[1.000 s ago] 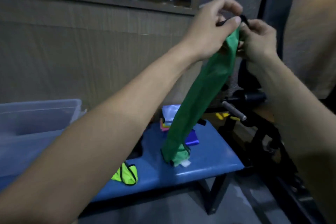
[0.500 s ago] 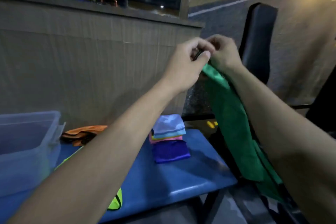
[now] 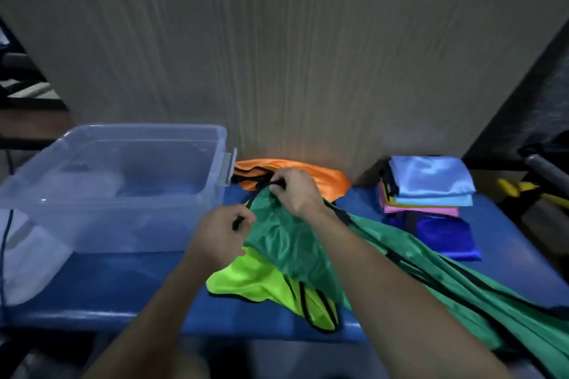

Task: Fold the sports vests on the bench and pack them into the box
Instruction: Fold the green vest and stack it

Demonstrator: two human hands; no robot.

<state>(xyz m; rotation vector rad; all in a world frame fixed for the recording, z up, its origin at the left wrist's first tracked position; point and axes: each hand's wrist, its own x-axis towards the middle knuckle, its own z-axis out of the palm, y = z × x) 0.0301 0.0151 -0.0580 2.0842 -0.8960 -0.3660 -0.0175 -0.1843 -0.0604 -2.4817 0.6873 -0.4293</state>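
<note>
From the head camera, the green vest (image 3: 295, 243) runs off the lower right edge, and it covers part of the neon yellow vest (image 3: 261, 283) on the blue bench (image 3: 508, 255). An orange vest (image 3: 320, 175) lies behind the hands, beside the clear plastic box (image 3: 129, 144). A stack of folded vests (image 3: 431, 197) sits at right. The left hand (image 3: 221, 234) and right hand (image 3: 295, 191) each pinch the green vest's black trim, fingers curled.
</note>
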